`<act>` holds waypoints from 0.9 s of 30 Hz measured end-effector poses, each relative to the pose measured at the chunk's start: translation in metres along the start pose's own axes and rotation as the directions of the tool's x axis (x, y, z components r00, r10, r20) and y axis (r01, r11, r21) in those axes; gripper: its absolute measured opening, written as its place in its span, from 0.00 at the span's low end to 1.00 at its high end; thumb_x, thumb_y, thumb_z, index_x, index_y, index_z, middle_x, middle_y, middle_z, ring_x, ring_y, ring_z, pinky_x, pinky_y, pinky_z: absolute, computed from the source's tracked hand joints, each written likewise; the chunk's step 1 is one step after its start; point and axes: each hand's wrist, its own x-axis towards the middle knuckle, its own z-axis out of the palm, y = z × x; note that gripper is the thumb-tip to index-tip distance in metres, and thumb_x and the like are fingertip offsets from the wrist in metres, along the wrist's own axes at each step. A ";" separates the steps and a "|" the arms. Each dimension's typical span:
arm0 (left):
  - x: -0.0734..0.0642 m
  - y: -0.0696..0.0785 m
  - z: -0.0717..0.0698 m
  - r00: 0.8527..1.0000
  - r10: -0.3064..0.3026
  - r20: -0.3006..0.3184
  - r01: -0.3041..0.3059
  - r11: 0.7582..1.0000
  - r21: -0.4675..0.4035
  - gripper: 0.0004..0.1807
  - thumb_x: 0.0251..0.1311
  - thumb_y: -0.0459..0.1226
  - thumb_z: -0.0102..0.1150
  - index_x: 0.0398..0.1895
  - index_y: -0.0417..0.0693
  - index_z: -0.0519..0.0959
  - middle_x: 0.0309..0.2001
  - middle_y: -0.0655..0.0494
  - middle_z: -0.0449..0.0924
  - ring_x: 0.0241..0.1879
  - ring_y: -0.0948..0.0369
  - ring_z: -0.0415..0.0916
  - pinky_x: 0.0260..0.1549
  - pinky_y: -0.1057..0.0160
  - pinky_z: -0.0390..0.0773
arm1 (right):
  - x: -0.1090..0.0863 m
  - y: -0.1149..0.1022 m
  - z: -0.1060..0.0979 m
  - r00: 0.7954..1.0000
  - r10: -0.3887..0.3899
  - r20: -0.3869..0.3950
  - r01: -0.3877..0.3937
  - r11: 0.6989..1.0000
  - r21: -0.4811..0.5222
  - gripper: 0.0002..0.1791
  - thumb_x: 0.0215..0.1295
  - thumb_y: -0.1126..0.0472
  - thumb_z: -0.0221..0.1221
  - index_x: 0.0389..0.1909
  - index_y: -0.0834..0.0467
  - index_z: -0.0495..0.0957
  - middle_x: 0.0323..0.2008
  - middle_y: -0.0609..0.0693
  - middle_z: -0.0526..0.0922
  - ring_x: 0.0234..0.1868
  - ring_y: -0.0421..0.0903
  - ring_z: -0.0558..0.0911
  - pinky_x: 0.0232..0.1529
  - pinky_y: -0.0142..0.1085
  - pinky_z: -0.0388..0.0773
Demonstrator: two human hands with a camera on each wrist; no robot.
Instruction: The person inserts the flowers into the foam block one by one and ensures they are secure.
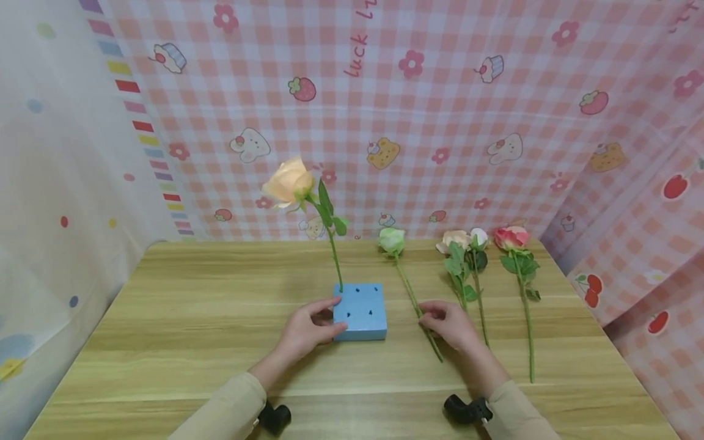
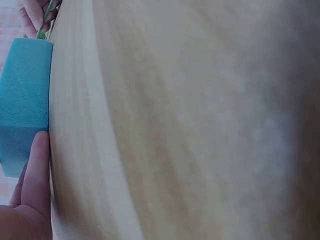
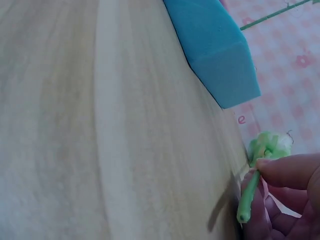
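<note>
A blue foam block (image 1: 360, 327) with several small dark holes in its top sits on the wooden table. At its left side my left hand (image 1: 305, 330) grips it, with the thumb near the front and a finger toward the back corner. A peach rose (image 1: 289, 182) stands in the back left of the block, its stem leaning left. To the right of the block, my right hand (image 1: 448, 324) pinches the stem of a pale green rose (image 1: 392, 241) between thumb and fingers. The stem's cut end (image 3: 244, 215) points toward the camera in the right wrist view.
Right of my right hand lie a cream rose (image 1: 455, 240), a white rose (image 1: 478, 237) and a pink-red rose (image 1: 513, 236). My right forearm passes close to the white rose's stem. A checked pink cloth (image 1: 352, 134) hangs behind the table (image 1: 220, 293).
</note>
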 end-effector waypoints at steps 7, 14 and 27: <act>0.000 0.001 0.000 1.000 -0.008 0.004 0.008 1.000 -0.009 0.30 0.53 0.39 0.76 0.61 0.50 0.80 0.51 0.46 0.79 0.45 0.53 0.79 0.34 0.62 0.86 | 0.002 0.001 -0.002 0.999 0.003 0.041 -0.007 0.995 0.098 0.18 0.68 0.72 0.58 0.56 0.75 0.74 0.37 0.55 0.81 0.36 0.45 0.81 0.33 0.33 0.83; -0.002 0.003 0.001 1.000 -0.017 -0.006 0.017 1.000 -0.021 0.29 0.54 0.35 0.74 0.62 0.47 0.79 0.51 0.45 0.78 0.45 0.51 0.78 0.33 0.61 0.86 | 0.007 -0.008 -0.002 0.998 -0.020 0.053 0.013 0.990 0.138 0.19 0.68 0.70 0.59 0.57 0.73 0.72 0.39 0.56 0.78 0.37 0.44 0.78 0.35 0.33 0.84; -0.017 0.036 0.000 1.000 0.007 -0.009 -0.008 1.000 -0.016 0.28 0.55 0.31 0.72 0.61 0.38 0.77 0.49 0.41 0.78 0.44 0.48 0.78 0.33 0.60 0.86 | 0.012 -0.040 0.001 0.980 -0.199 0.014 0.196 0.973 0.123 0.16 0.67 0.72 0.60 0.54 0.70 0.72 0.41 0.59 0.78 0.39 0.48 0.78 0.34 0.35 0.84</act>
